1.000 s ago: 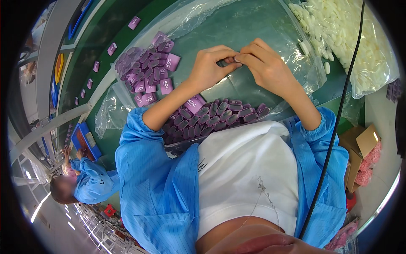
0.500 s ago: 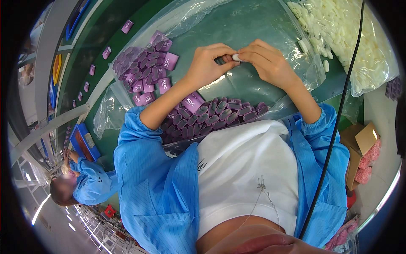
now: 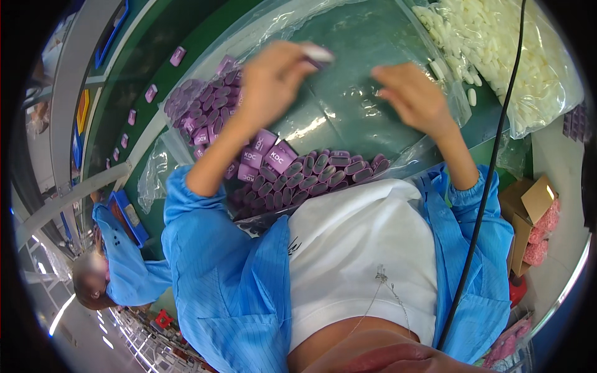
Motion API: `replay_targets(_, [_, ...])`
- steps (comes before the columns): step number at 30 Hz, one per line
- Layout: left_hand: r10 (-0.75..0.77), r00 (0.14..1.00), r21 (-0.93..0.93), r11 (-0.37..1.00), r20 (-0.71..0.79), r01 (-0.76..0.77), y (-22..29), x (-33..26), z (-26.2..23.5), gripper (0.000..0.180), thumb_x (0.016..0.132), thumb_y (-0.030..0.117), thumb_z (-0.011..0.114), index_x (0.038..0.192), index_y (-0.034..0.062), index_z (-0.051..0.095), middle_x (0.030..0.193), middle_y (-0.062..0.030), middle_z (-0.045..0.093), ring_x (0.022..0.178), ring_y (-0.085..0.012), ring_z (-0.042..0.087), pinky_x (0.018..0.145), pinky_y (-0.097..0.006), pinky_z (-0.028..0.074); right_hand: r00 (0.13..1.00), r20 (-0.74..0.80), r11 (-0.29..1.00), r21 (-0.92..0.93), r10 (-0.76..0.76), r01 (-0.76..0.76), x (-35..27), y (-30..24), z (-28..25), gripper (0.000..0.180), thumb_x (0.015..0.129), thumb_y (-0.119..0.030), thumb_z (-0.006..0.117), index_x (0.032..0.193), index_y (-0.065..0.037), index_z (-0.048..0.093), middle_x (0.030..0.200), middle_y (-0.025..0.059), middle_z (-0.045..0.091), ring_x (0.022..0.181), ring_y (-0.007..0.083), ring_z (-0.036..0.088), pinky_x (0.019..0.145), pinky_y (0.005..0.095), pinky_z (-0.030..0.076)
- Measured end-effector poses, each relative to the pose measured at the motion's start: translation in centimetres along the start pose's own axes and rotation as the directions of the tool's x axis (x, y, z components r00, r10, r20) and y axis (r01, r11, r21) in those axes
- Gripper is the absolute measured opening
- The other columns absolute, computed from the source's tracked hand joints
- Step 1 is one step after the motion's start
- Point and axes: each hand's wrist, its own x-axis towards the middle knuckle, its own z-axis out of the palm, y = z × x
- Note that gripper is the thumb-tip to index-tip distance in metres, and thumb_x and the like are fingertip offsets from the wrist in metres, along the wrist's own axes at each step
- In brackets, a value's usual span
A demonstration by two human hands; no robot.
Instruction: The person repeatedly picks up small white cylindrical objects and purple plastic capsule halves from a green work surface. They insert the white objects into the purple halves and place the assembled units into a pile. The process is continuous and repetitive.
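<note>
My left hand point(image 3: 270, 84) is closed on a small purple oval casing with a white piece point(image 3: 318, 53) showing at its top, slightly blurred by motion. My right hand point(image 3: 413, 99) hovers to the right over the clear plastic sheet point(image 3: 354, 118); its thumb and forefinger are apart with nothing visible between them. Hollow purple oval casings point(image 3: 323, 165) stand packed in front of my body. More purple casings point(image 3: 208, 102) lie heaped beside my left forearm, partly hidden by it. A few larger-looking printed purple casings point(image 3: 281, 156) lie on their sides between the two groups.
A clear bag of pale white pieces point(image 3: 528, 62) stands far right, with a loose white piece point(image 3: 472, 97) beside it. A green conveyor point(image 3: 163, 74) carries spaced purple casings at left. A black cable point(image 3: 491, 168) crosses the right side. A co-worker point(image 3: 127, 261) sits at left.
My hands have drawn apart from their meeting point over the sheet. The left moved left and away from me with the casing; the right moved right and let go. Casings on the conveyor shifted.
</note>
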Motion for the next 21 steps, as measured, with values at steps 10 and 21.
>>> replay_targets(10, [-0.251, 0.948, 0.44, 0.887, 0.198, 0.143, -26.6, 3.7, -13.4, 0.035, 0.097, 0.018, 0.063, 0.132, 0.0145, 0.066, 0.117, -0.0112, 0.066, 0.105, -0.0221, 0.061, 0.092, -0.033, 0.047, 0.88, 0.032, 0.615, -0.728, 0.474, -0.304, -2.9, 2.4, -3.3, 0.01, 0.088, -0.013, 0.069, 0.085, -0.004, 0.068, 0.086, 0.0084, 0.065, 0.09, 0.0266, 0.062, 0.076, 0.0383, 0.053])
replay_targets(21, [-0.132, 0.921, 0.541, 0.835, 0.366, -0.096, -2.3, -3.1, -8.3, 0.027, 0.069, 0.02, 0.083, 0.09, 0.0061, 0.075, 0.106, -0.0079, 0.057, 0.102, -0.0298, 0.051, 0.091, -0.041, 0.044, 0.927, 0.133, 0.873, -0.405, 0.35, -0.271, -3.0, 1.9, -3.6, 0.014, 0.08, 0.001, 0.069, 0.092, -0.002, 0.064, 0.099, 0.0094, 0.065, 0.094, 0.0297, 0.061, 0.08, 0.0401, 0.052])
